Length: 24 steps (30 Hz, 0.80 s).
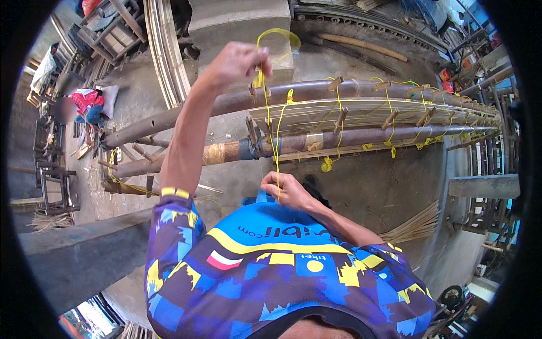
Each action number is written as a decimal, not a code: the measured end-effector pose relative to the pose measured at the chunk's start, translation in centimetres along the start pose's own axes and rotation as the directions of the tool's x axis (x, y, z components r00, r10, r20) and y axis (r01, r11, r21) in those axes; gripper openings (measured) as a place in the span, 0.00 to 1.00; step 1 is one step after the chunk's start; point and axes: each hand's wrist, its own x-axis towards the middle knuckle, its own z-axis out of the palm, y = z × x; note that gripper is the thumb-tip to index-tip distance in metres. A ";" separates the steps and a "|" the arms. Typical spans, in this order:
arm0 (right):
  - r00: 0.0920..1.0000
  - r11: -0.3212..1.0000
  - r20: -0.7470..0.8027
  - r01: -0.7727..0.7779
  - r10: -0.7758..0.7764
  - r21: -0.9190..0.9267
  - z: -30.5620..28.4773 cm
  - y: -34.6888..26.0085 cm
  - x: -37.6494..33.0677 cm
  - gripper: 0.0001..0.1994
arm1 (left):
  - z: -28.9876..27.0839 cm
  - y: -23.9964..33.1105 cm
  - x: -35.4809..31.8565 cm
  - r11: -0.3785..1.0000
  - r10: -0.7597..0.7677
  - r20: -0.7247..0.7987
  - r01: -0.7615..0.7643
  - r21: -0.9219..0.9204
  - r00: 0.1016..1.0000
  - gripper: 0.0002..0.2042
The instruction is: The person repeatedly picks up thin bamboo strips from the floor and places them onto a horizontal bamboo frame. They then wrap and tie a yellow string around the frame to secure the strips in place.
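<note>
My left hand [240, 63] is raised above the far bamboo pole [226, 104], its fingers closed on a yellow cord [267, 101]. A loop of that cord flares out beyond the fingers, blurred by motion. The cord runs down in two strands, across the near bamboo pole [367, 136], to my right hand [288, 191]. Close to my body, the right hand pinches the lower part of the cord. Long thin bamboo strips [361, 111] lie lengthwise between the two poles. Wooden pegs [341, 120] stand along the poles, with more yellow cord tied across them.
Small cord bundles [326, 164] hang from the near pole. At the far left, a person in red [86, 100] sits low. Long bamboo slats [164, 51] lean beside a concrete step [240, 25]. A fan of thin strips [415, 223] lies on the floor at the right.
</note>
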 end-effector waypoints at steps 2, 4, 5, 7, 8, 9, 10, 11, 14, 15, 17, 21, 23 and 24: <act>0.999 0.998 0.018 0.036 -0.037 0.047 -0.3 -0.1 -1.0 0.07 | 0.3 -1.2 3.9 0.996 -0.083 -0.123 0.086 0.023 0.989 0.14; 0.966 0.969 0.083 0.248 -0.245 -0.023 -0.4 -1.4 -1.9 0.07 | 1.9 -4.6 7.0 0.973 -0.226 -0.220 0.230 -0.006 0.949 0.13; 0.971 0.973 0.065 0.230 -0.230 0.008 -0.6 -2.5 -2.6 0.06 | 2.4 -6.7 8.0 0.957 -0.276 -0.210 0.289 0.036 0.938 0.12; 0.998 0.984 0.037 0.047 -0.054 0.169 -1.1 -4.9 -3.9 0.06 | 3.2 -11.0 8.7 0.888 -0.424 -0.159 0.444 0.118 0.891 0.11; 0.995 0.970 0.043 -0.100 0.093 0.222 -1.7 -6.1 -4.7 0.06 | 3.3 -12.9 8.5 0.972 -0.223 -0.078 0.215 -0.094 0.972 0.10; 0.999 0.921 0.006 0.030 -0.035 0.389 -2.3 -7.0 -5.5 0.06 | 3.0 -14.3 8.6 0.957 -0.034 -0.033 0.023 -0.290 0.999 0.09; 0.973 0.817 -0.067 0.222 -0.220 0.532 -3.4 -7.8 -6.6 0.07 | 2.5 -15.1 8.8 0.984 -0.076 -0.010 0.074 -0.162 0.997 0.10; 0.877 0.713 -0.275 0.481 -0.395 0.510 -4.7 -8.0 -7.5 0.08 | 2.2 -15.5 8.8 0.982 -0.172 -0.001 0.172 0.080 0.985 0.10; 0.575 0.218 -0.759 0.818 -0.306 0.532 -9.9 -6.6 -11.7 0.18 | 0.8 -13.0 9.6 0.829 -0.395 -0.026 0.368 0.422 0.918 0.15; 0.477 0.051 -0.833 0.874 -0.282 0.483 -11.7 -5.2 -13.0 0.18 | 0.8 -11.4 9.6 0.812 -0.493 0.013 0.455 0.366 0.870 0.15; 0.405 0.220 -0.914 0.894 -0.019 0.392 -14.3 -1.2 -15.2 0.18 | 1.2 -7.3 9.9 0.629 -0.488 -0.144 0.461 0.626 0.861 0.18; 0.492 0.867 -0.737 -0.082 0.464 0.491 -14.7 10.7 -18.1 0.03 | 5.1 2.7 10.5 0.751 0.238 0.032 -0.205 0.628 0.971 0.19; 0.486 0.618 -0.667 -0.785 0.565 -0.049 -14.8 16.1 -20.5 0.16 | 10.1 7.6 11.2 0.839 0.320 0.070 -0.317 0.442 0.945 0.18; 0.378 0.458 -0.659 -0.887 0.650 -0.056 -15.2 18.0 -21.9 0.16 | 13.6 9.8 11.8 0.819 0.445 0.109 -0.453 0.353 0.889 0.16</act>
